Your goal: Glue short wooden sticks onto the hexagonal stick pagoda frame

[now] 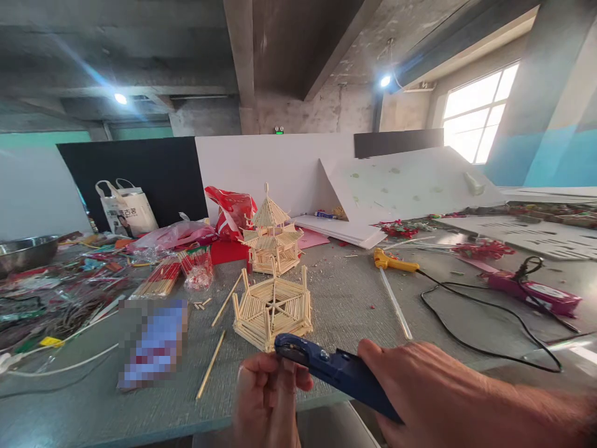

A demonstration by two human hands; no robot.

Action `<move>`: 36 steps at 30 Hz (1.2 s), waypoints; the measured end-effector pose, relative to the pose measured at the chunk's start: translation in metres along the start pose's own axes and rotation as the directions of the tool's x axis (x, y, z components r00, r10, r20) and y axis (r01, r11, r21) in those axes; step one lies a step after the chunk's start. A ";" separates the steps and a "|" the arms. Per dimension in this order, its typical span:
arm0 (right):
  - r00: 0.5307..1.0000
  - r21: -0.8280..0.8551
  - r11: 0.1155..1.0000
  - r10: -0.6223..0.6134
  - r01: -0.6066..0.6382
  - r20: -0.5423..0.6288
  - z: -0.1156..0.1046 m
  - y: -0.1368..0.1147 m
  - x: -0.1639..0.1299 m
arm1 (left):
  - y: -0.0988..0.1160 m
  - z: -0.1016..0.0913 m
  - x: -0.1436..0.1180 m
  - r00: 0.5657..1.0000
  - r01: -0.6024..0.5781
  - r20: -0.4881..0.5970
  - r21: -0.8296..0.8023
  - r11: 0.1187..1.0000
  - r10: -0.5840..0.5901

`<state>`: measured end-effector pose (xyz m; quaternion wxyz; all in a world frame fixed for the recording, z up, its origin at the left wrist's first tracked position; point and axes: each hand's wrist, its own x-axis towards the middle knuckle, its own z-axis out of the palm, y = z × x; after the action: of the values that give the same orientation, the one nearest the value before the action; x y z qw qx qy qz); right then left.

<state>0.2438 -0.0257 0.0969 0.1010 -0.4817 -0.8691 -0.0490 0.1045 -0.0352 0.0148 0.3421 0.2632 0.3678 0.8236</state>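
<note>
My right hand (420, 386) is wrapped round a dark blue hand cutter (338, 368), its rounded head pointing left. Just below that head, my left hand (268, 398) is closed in a pinch; whatever lies between its fingers is hidden. Beyond both hands stands a hexagonal stick base (273, 311) with short upright posts at its corners. A small stick pagoda (270, 239) with tiered roofs rises behind it. Loose sticks lie to the left, one stick (211, 366) near my left hand and another stick (227, 301) beside the base.
A yellow glue gun (396, 261) with a black cord and a clear glue stick (395, 305) lie to the right, near a magenta power strip (536, 292). Bundled sticks (158, 277), plastic bags and a metal bowl (28, 254) crowd the left. White boards (410, 186) lean behind.
</note>
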 end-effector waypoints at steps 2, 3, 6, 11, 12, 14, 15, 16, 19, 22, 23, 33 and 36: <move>1.000 -0.016 1.000 0.011 -0.012 -0.015 -0.003 -0.002 0.000 | -0.002 -0.001 0.002 1.000 0.000 -0.001 -0.006 1.000 0.000; 1.000 -0.028 0.999 0.020 -0.020 -0.023 -0.004 -0.004 0.000 | -0.003 -0.001 0.003 1.000 -0.003 -0.002 -0.002 1.000 0.003; 0.998 -0.038 0.997 0.065 -0.065 0.003 -0.010 -0.008 -0.003 | -0.005 -0.001 0.004 1.000 -0.031 0.006 0.034 0.999 0.031; 0.960 0.033 0.981 0.178 -0.189 0.215 -0.008 -0.003 -0.001 | -0.002 0.003 0.001 0.999 -0.034 -0.028 0.069 0.997 0.036; 0.960 0.035 0.982 0.174 -0.186 0.222 -0.005 0.000 0.000 | 0.000 0.004 0.000 0.999 -0.029 -0.032 0.077 0.997 0.032; 0.973 0.009 0.989 0.147 -0.150 0.176 0.001 0.005 0.002 | 0.004 0.005 -0.001 0.999 -0.019 -0.037 0.105 0.994 0.023; 0.980 -0.010 0.991 0.135 -0.135 0.145 0.003 0.007 0.003 | 0.005 0.005 -0.002 0.999 -0.016 -0.039 0.124 0.992 0.021; 0.984 -0.019 0.993 0.120 -0.119 0.130 0.003 0.008 0.003 | 0.006 0.005 -0.002 0.999 -0.015 -0.041 0.142 0.990 0.021; 0.983 0.021 0.994 0.103 -0.107 0.153 -0.005 0.002 0.002 | 0.006 0.002 0.000 0.998 -0.038 -0.044 0.152 0.988 0.045; 0.982 0.039 0.992 0.110 -0.118 0.155 -0.019 -0.010 0.001 | 0.003 -0.005 0.005 0.998 -0.054 -0.006 0.088 0.995 0.055; 0.983 0.027 0.993 0.111 -0.116 0.144 -0.022 -0.013 0.001 | 0.001 -0.007 0.007 0.999 -0.040 0.029 0.065 0.997 0.039; 0.984 -0.046 0.998 0.053 -0.046 0.173 -0.023 -0.017 0.008 | 0.003 0.002 0.007 0.999 0.050 0.008 -0.225 0.973 -0.050; 0.989 -0.069 0.997 0.048 -0.039 0.138 -0.024 -0.021 0.006 | 0.004 0.004 0.006 0.998 0.054 -0.011 -0.247 0.968 -0.059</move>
<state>0.2255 -0.0361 0.1223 0.0252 -0.5058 -0.8613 -0.0416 0.1018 -0.0307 0.0211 0.3921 0.2006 0.2732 0.8552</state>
